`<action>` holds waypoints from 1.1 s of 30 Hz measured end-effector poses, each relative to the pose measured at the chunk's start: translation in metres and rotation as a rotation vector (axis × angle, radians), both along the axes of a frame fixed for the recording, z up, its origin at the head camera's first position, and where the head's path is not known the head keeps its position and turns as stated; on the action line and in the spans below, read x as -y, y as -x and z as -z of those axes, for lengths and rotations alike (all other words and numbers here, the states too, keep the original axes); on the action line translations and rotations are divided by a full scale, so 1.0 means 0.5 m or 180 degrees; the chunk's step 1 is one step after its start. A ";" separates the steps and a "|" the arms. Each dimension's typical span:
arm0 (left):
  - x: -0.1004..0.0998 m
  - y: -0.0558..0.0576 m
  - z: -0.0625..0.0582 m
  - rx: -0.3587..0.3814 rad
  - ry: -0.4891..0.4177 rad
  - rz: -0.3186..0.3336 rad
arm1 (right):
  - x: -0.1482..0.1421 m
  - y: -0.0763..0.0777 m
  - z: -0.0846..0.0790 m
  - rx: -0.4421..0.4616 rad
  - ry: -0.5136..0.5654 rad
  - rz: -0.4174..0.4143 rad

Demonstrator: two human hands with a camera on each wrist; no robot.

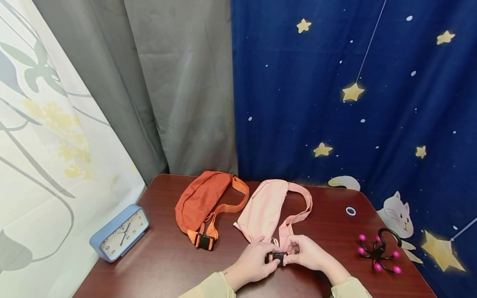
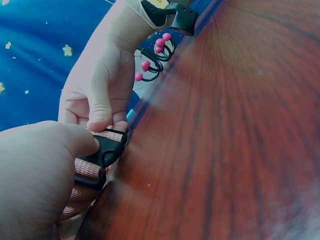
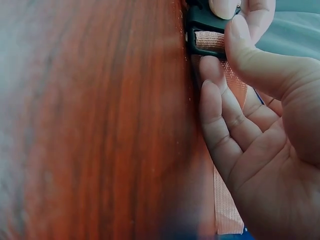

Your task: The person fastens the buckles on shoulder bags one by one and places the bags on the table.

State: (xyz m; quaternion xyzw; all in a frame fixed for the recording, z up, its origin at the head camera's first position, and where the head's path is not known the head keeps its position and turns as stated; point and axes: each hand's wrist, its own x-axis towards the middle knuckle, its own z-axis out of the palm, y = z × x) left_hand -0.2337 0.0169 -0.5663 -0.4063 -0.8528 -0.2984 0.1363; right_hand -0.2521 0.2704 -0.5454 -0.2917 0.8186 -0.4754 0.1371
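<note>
A pink waist bag (image 1: pixel 262 207) lies on the table with its strap (image 1: pixel 303 203) looping off to the right. At its near end, a black side-release buckle (image 1: pixel 278 259) is between both hands, its two halves together. My left hand (image 1: pixel 255 261) pinches one side of the buckle, thumb on top, as the left wrist view shows on the black plastic (image 2: pixel 107 148). My right hand (image 1: pixel 307 253) pinches the other end, where pink webbing (image 3: pixel 210 40) passes through the buckle's slot. In the right wrist view its other fingers curl beneath, near a hanging length of webbing (image 3: pixel 228 205).
An orange waist bag (image 1: pixel 205 198) with its own black buckle (image 1: pixel 204 242) lies left of the pink one. A blue clock (image 1: pixel 121 234) stands at the left edge. On the right are a light blue ring (image 1: pixel 350 211) and a black hook piece with pink balls (image 1: pixel 378 250).
</note>
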 end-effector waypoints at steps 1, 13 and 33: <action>-0.001 0.000 0.000 0.0005 -0.0005 -0.0003 | 0.000 -0.001 -0.001 0.0013 0.0014 -0.0021; -0.005 0.000 0.000 0.0029 0.0009 0.0022 | -0.003 -0.003 -0.014 0.0026 -0.0032 -0.0130; 0.066 -0.020 -0.118 -0.0600 -0.0156 0.0130 | 0.072 -0.041 -0.172 -0.1755 -0.0490 -0.0069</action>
